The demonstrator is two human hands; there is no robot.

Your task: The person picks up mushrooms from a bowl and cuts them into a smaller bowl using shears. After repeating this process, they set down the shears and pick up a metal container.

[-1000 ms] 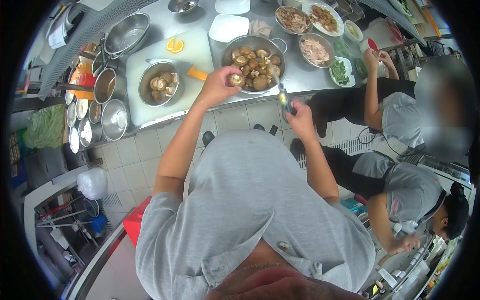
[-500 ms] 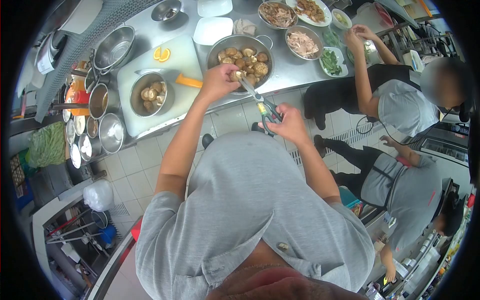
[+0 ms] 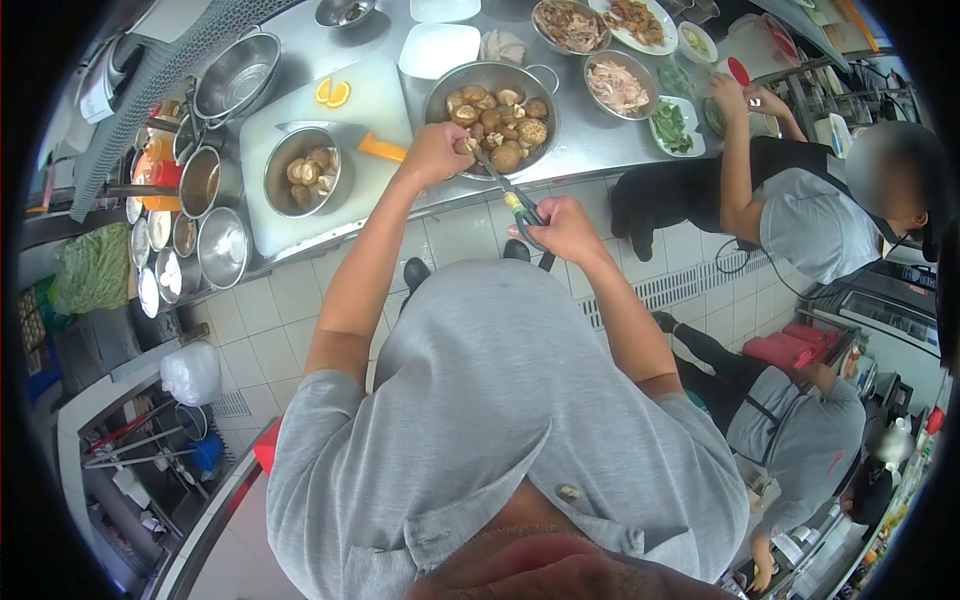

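Over the near rim of a steel colander (image 3: 540, 140) full of brown mushrooms (image 3: 505, 128), my left hand (image 3: 437, 156) pinches one mushroom (image 3: 465, 146). My right hand (image 3: 568, 230) is wrapped round the dark handles of a pair of scissors (image 3: 512, 194). Their blades point up and left, with the tips right at the held mushroom. To the left, a steel bowl (image 3: 340, 190) of mushrooms rests on a white cutting board (image 3: 375, 100). A knife with an orange handle (image 3: 381, 148) lies between bowl and colander, and two orange slices (image 3: 332, 93) lie behind the bowl.
White square dishes (image 3: 440, 50) stand behind the colander. Right of it are a bowl of shredded meat (image 3: 618, 88) and a dish of green leaves (image 3: 672, 127). Steel pots and bowls (image 3: 224, 247) crowd the left. One person (image 3: 800, 215) works at the right, another (image 3: 790, 420) behind.
The scissors' handles have come together in my right hand, and the blades have closed at the mushroom. The person at the right now has a red item at the hands.
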